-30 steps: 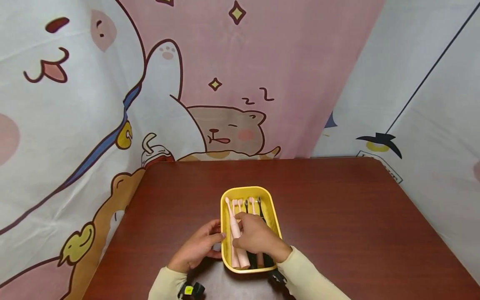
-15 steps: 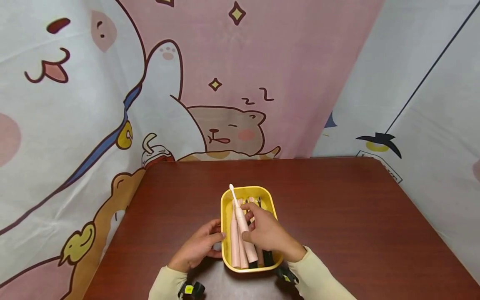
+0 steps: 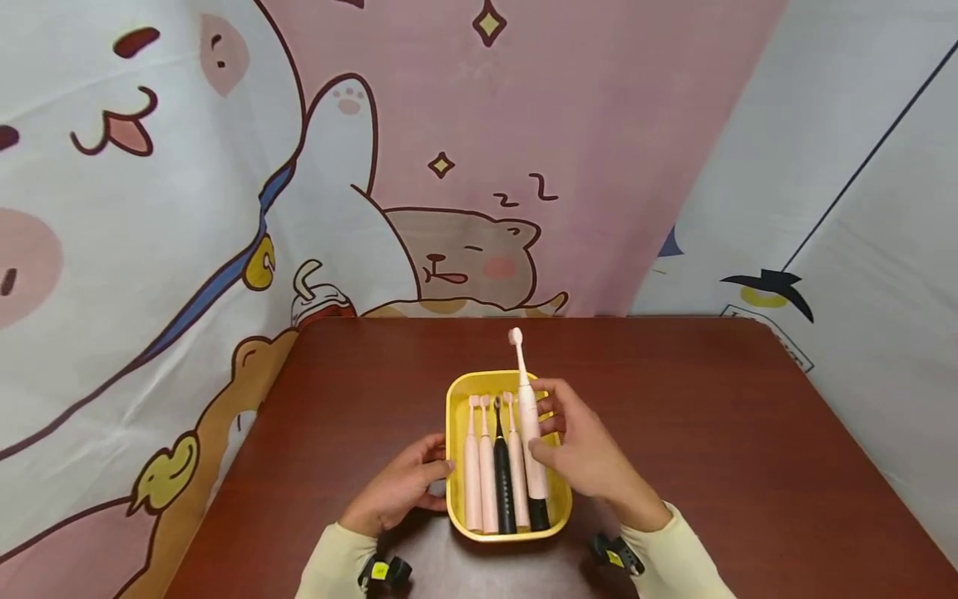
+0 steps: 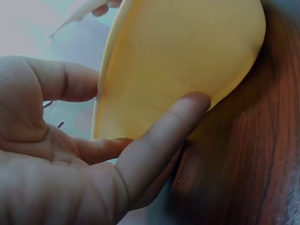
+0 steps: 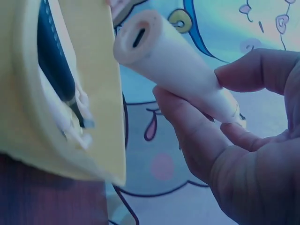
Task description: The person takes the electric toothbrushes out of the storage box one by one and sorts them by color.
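Observation:
My right hand (image 3: 580, 437) holds a pale pink electric toothbrush (image 3: 529, 416) by its handle, thumb on one side and fingers on the other. The brush is raised over the right side of a yellow tray (image 3: 509, 538), head pointing away; its round base (image 5: 138, 37) faces the right wrist camera. In the tray lie more pink toothbrushes (image 3: 471, 482) and a black toothbrush (image 3: 503, 482). Another black handle (image 3: 538, 514) shows partly hidden beneath the raised one. My left hand (image 3: 400, 482) rests against the tray's left side, thumb at the rim, extended fingers (image 4: 164, 124) on the outer wall.
The tray stands on a dark reddish-brown table (image 3: 674, 416) near its front edge. A cartoon-printed cloth (image 3: 599, 166) hangs behind and along the sides. Each wrist wears a black strap (image 3: 385, 572) with a camera.
My right hand has lifted the pink toothbrush from the tray's left side and carried it to the right, uncovering the brushes beneath. The left hand stays at the tray; the head view shifted slightly.

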A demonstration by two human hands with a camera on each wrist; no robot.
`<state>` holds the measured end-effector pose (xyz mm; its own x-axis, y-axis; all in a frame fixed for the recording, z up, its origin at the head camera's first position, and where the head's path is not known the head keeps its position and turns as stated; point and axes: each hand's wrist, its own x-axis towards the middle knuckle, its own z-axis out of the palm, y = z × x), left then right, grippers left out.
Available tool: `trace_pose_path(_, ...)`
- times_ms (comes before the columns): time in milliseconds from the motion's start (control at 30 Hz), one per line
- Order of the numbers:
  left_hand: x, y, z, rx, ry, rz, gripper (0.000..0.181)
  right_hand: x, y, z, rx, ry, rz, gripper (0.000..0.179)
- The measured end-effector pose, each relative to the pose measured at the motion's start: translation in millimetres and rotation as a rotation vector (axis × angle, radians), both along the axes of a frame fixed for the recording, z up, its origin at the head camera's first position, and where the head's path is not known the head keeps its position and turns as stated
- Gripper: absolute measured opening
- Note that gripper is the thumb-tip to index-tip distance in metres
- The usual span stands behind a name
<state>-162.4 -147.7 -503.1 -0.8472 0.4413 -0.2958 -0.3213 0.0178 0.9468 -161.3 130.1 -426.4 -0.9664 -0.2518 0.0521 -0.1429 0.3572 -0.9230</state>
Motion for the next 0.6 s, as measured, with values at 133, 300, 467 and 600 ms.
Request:
trace_pose_path(133,-1.6,-0.6,-1.3,0.003,0.004,-0.002,0.059,0.8,15,1.0,-0.054,0.062,-0.02,0.068)
trace_pose_path(300,-2.4,0.8,-2.7,0.007,0.014,-0.005,0.06,2.1,36,-7.4,-0.126,0.144,-0.054,0.069)
trace_pose_path(467,-1.8,0.1,-3.2,0.012,0.01,-0.002,0.059,3.0,61,-19.1,-0.132,0.211,-0.104,0.073)
trace_pose_path(600,-0.5,-1.6,-2.0,0.014,0.013,-0.002,0.058,-0.7,86,-27.6,-0.13,0.291,-0.141,0.072)
